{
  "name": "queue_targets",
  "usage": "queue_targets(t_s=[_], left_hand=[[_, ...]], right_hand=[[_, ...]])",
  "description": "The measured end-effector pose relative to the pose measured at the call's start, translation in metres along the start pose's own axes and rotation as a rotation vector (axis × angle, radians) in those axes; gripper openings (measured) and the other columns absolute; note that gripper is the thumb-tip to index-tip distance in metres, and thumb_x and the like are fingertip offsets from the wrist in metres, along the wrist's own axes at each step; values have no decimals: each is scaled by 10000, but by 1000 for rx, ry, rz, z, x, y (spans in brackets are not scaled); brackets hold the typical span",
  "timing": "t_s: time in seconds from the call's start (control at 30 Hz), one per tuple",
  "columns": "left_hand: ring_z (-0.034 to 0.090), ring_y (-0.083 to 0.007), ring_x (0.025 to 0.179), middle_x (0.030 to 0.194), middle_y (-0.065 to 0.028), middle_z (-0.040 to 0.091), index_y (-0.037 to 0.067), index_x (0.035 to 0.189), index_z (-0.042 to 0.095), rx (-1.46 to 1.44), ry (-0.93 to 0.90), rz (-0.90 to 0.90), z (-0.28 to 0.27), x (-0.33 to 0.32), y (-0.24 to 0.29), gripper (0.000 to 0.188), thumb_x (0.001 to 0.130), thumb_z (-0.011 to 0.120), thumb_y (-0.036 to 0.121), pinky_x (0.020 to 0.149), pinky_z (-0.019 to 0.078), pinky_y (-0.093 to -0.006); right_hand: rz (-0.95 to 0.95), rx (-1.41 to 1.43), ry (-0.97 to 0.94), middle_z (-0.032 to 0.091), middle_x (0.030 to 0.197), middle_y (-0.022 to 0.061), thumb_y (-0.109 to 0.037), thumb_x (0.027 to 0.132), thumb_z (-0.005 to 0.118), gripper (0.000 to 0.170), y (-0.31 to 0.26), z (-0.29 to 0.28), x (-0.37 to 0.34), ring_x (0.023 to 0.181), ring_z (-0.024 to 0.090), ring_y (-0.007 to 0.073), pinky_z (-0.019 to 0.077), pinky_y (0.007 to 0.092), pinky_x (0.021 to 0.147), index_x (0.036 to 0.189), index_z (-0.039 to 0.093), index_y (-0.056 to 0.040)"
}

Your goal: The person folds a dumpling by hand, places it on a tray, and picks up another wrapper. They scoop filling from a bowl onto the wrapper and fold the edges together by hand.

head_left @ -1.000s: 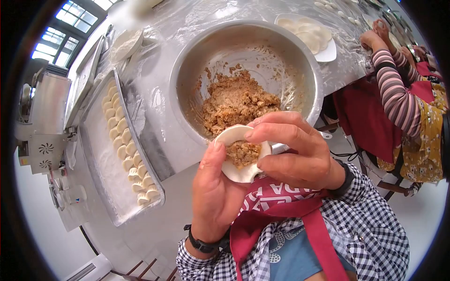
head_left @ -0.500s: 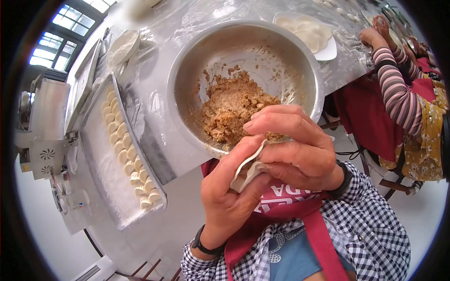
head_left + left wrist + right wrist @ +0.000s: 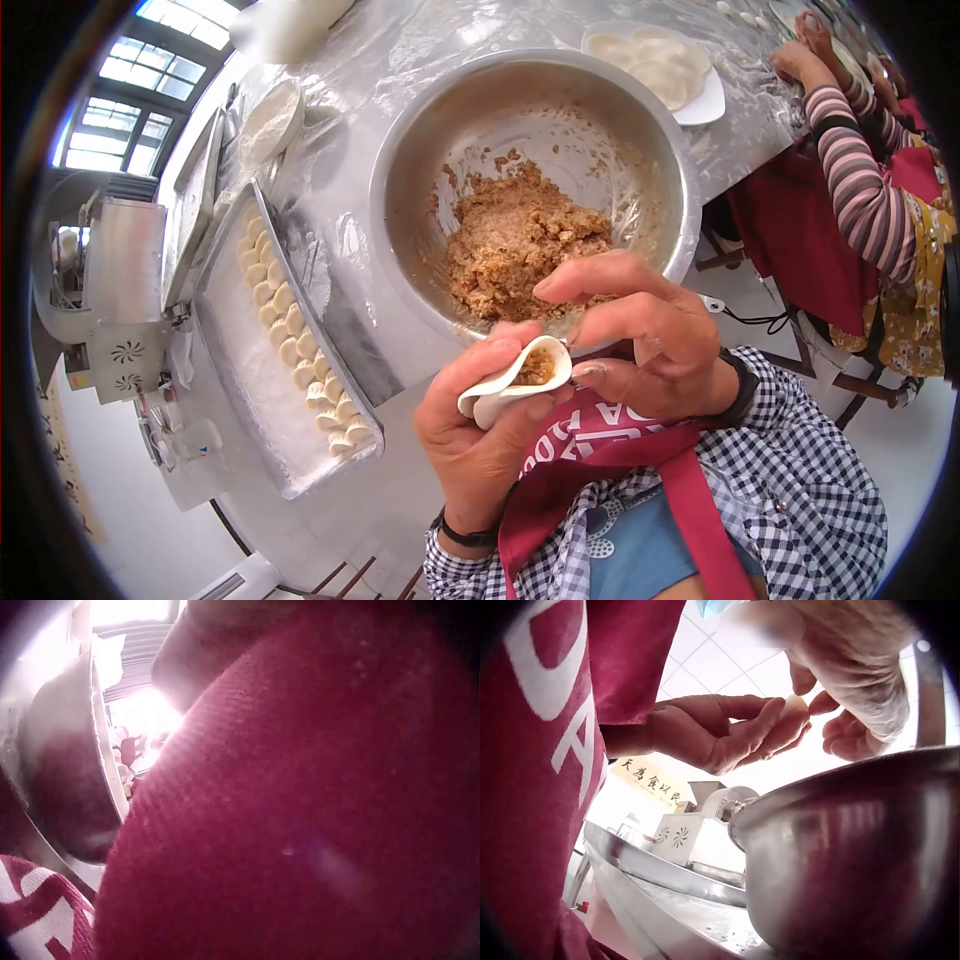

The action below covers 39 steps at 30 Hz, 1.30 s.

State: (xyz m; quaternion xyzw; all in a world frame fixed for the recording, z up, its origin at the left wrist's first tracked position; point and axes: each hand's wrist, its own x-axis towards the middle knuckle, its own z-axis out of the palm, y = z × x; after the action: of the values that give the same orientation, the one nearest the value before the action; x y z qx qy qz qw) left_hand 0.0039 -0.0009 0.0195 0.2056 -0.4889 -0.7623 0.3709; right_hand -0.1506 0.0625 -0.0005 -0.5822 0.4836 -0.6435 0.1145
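Note:
My left hand (image 3: 478, 430) grips a folded round dough wrapper (image 3: 500, 392) between thumb and fingers; brown filling (image 3: 537, 367) shows through its end facing the right hand. Close beside it, my right hand (image 3: 655, 345) has its fingers spread and bent, the thumb tip by the wrapper's edge; whether it touches is unclear. Behind both hands stands a large metal bowl (image 3: 412, 130) with a heap of brown filling (image 3: 520, 235). In the right wrist view the left hand (image 3: 712, 731) and right hand (image 3: 855, 675) meet around a bit of pale dough (image 3: 795, 705).
On the left a floured metal tray (image 3: 290, 400) holds a double row of folded dumplings (image 3: 288, 322). A white plate of flat wrappers (image 3: 710, 98) lies behind the bowl at right. A bowl of flour (image 3: 270, 125) stands back left. Another person's striped sleeve (image 3: 850, 180) is at right.
The wrapper has gone from lying spread around its filling to folded in the left hand. The right fingers, pressed to it half a second ago, have drawn away to the right and spread.

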Motion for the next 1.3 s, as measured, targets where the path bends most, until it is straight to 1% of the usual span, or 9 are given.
queue_targets(t_s=[0.07,0.13,0.47,0.53,0.63,0.77,0.93,1.27,1.3], left_hand=[[603,-247,923,1121,-215,544,-28,1071,537,13,3,26,0,1,-2,305,780,629,-30,780,522,-318],[596,-234,933,1101,-207,558,-16,1065,542,237,-33,200,-5,2,-9,300,781,640,-13,792,500,-314],[561,-215,1000,1091,-170,569,-2,1083,533,122,-5,97,5,2,-12,321,785,650,16,850,463,-315],[555,-200,1006,1109,-147,562,-6,1106,522,116,46,61,6,2,-13,336,793,641,14,859,459,-307],[553,-202,1007,1171,-142,528,-7,1160,476,90,78,-23,6,-1,-14,406,812,643,118,864,462,-305],[555,-193,1004,1159,-131,538,-15,1156,476,122,76,-5,8,2,-16,401,817,641,122,856,464,-290],[565,-170,968,1106,-117,562,-17,1141,485,299,96,69,12,2,-18,368,817,635,73,840,465,-264],[567,-160,977,1113,-113,564,-5,1122,509,161,111,-23,9,-1,-18,369,777,637,-32,847,457,-270],[568,-163,979,1109,-115,565,-10,1132,497,170,106,-38,6,-3,-19,373,783,627,-35,849,457,-271]], right_hand=[[0,3,-46,562,1058,242,-126,761,677,219,0,-1,-1,963,573,302,454,379,836,892,565,9],[30,57,-22,558,1063,239,-137,759,684,236,-2,1,-2,958,574,296,456,375,832,904,567,8],[34,69,14,543,1090,234,-118,716,721,302,1,3,-4,968,571,287,466,361,820,944,568,7],[-32,13,102,578,1016,176,-46,655,730,284,-2,7,-1,833,608,251,503,320,705,894,586,4],[-27,-2,109,577,1017,178,-36,640,730,297,0,11,-2,824,606,254,502,328,695,894,583,7],[-75,-69,105,578,1021,181,-25,635,723,285,3,11,-2,818,605,255,501,329,684,883,586,8],[-148,-174,88,581,1025,179,-37,654,704,214,1,9,1,840,600,269,496,342,700,825,589,20],[-228,-233,7,583,977,142,-82,667,691,215,1,6,4,881,589,280,484,357,748,840,600,10],[-130,-177,60,577,1001,143,-92,674,699,229,-4,8,6,890,585,275,482,352,754,856,602,6]])
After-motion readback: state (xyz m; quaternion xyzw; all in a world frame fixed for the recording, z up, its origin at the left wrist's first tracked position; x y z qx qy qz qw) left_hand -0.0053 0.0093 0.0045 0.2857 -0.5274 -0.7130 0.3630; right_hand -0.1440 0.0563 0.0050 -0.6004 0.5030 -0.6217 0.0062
